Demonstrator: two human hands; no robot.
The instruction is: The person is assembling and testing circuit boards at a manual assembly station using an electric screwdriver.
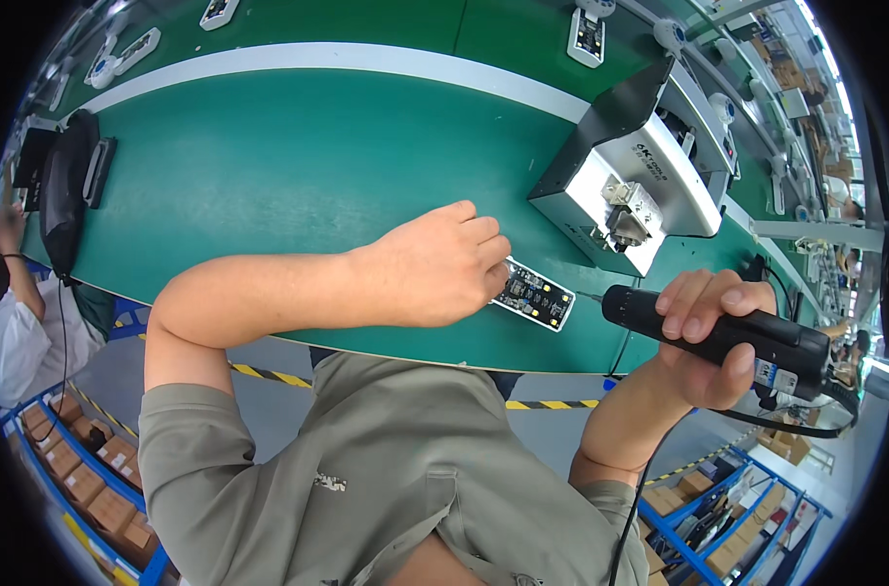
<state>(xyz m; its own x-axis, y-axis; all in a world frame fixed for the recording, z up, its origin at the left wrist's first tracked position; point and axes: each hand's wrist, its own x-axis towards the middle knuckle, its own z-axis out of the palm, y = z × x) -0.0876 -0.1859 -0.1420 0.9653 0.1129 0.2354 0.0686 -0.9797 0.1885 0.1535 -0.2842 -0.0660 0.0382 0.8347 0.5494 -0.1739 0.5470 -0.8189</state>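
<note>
My left hand (442, 266) is closed on the near-left end of a white-edged casing with a black circuit board (536, 297). The casing lies tilted on the green table, and its gripped end is hidden under my fingers. Several small yellow squares show on the board. In my right hand (700, 303) is a black corded electric screwdriver (632, 309), fingers wrapped around its body. Its thin bit points left, close to the right end of the casing. Whether the tip touches anything is hard to see.
A silver and black screw feeder (600, 161) stands beyond the casing at the right. Past a pale rail (347, 57), more white devices (588, 37) rest on a green surface. A black object (68, 195) sits at the table's left end, near another person's arm (10, 244).
</note>
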